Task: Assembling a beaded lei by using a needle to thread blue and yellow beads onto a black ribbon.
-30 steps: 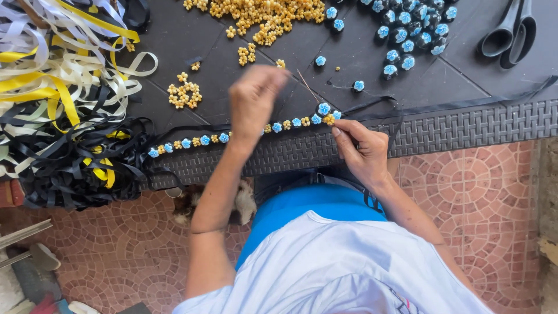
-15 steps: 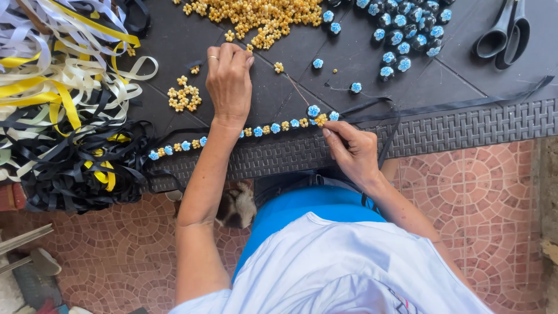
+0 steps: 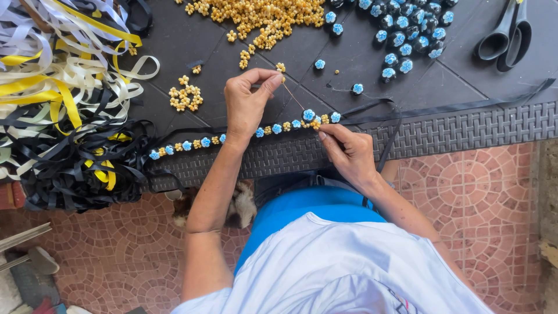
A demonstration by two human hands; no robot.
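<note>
The left hand [image 3: 249,104] hovers over the dark counter [image 3: 372,75] near its front edge, thumb and forefinger pressed together on the upper end of a thin needle [image 3: 293,96], with a small yellow bead [image 3: 283,79] at the fingertips. The needle slants down toward the right end of a beaded strand [image 3: 244,135], a line of alternating blue flower beads and yellow beads that lies along the woven front rim of the counter. The right hand [image 3: 347,152] sits at that rim, its fingertips pinching the strand's right end, just beside the last blue flower.

Behind the hands, toward the far edge, a heap of loose yellow beads [image 3: 261,14] spreads across the counter, and a smaller cluster of yellow beads [image 3: 185,96] lies to the left of the left hand. A pile of blue flower beads [image 3: 407,29] sits toward the far right, with a few strays scattered nearer the strand. Black-handled scissors [image 3: 505,35] rest at the far right corner. A tangle of black, yellow and cream ribbons [image 3: 64,104] covers the counter's left end and spills over the front edge. A thin black ribbon [image 3: 465,104] runs along the front rim to the right.
</note>
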